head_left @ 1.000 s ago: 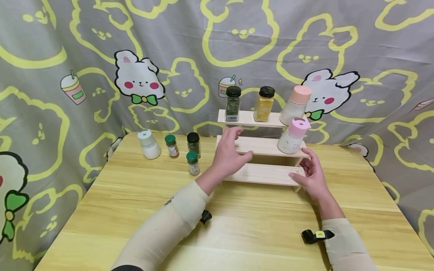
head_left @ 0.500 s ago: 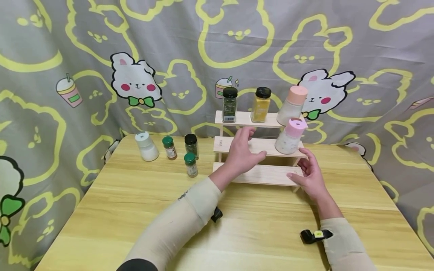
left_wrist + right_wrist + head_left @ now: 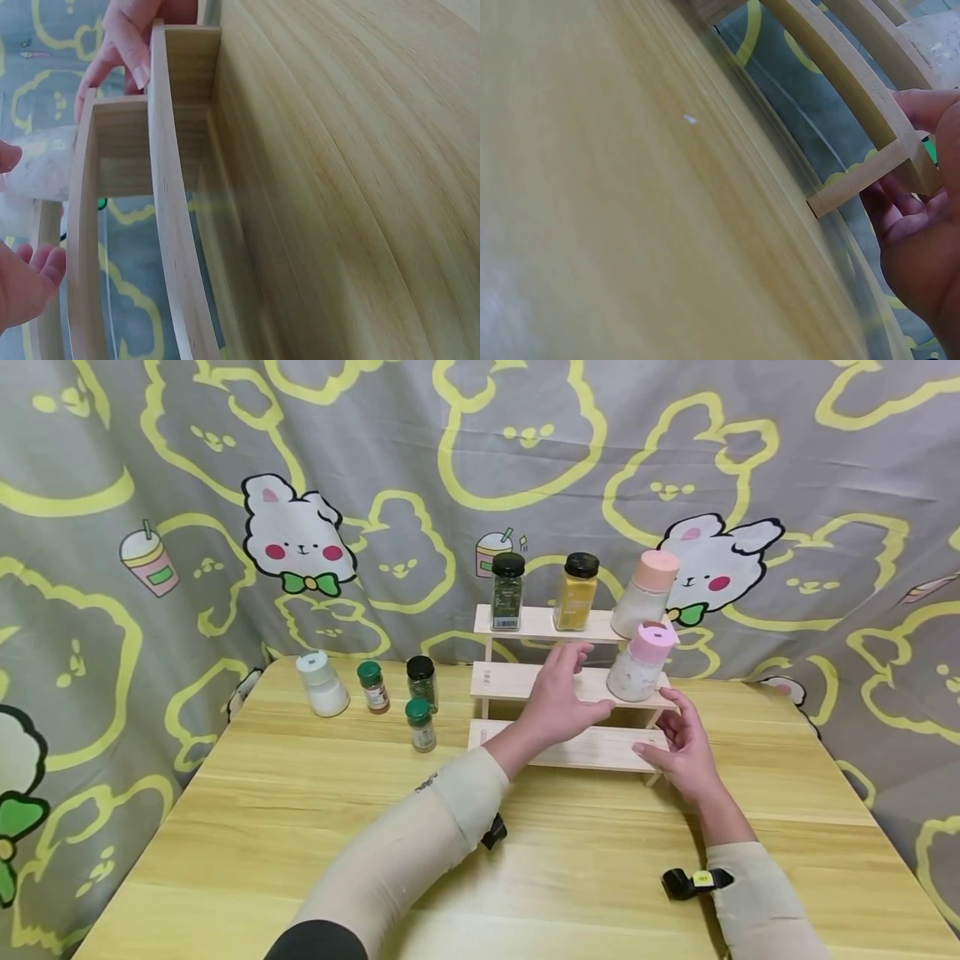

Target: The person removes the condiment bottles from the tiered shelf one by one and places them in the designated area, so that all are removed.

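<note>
While right hand (image 3: 690, 758) grips rack (image 3: 510, 681), left hand (image 3: 562, 703) outstretched, near pink-lidded jar (image 3: 634, 673)

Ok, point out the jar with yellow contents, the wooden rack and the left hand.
Jar with yellow contents (image 3: 576, 600): head view, on its filled body.
Wooden rack (image 3: 600, 746): head view, bare top of its lowest board.
Left hand (image 3: 559, 703): head view, back of the hand.

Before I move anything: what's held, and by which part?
The right hand grips the three-tier wooden rack by its right end; the left hand holds nothing.
</note>
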The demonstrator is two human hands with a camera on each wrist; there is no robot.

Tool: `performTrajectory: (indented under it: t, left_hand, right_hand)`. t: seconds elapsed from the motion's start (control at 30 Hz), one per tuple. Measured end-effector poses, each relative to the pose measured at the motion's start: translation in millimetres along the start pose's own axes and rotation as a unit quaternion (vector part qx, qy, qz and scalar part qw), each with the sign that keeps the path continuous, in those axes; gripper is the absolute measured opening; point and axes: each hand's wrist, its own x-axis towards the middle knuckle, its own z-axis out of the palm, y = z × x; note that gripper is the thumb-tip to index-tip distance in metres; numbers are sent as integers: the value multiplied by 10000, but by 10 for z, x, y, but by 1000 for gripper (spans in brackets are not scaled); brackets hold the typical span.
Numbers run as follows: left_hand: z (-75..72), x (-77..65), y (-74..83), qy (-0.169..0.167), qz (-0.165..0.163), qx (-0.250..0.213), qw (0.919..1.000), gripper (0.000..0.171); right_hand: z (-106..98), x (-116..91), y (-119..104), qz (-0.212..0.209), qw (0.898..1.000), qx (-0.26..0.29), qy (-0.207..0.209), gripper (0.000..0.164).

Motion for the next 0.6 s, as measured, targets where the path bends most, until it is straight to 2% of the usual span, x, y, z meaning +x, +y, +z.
performTrajectory:
  t: [0.33, 0.5, 0.6]
  left_hand:
    - [165, 75, 96, -34, -252, 31, 9997, 81]
    - [248, 130, 143, -75, -292, 85, 9995, 81]
    - [288, 168, 168, -36, -424, 61, 9991, 80]
  right_hand:
    - [-7, 1, -2, 67, 9999, -57, -48, 94]
    - [-6, -6, -14, 115, 9999, -28, 15, 94]
    - [7, -1, -16, 99, 9999, -53, 67, 94]
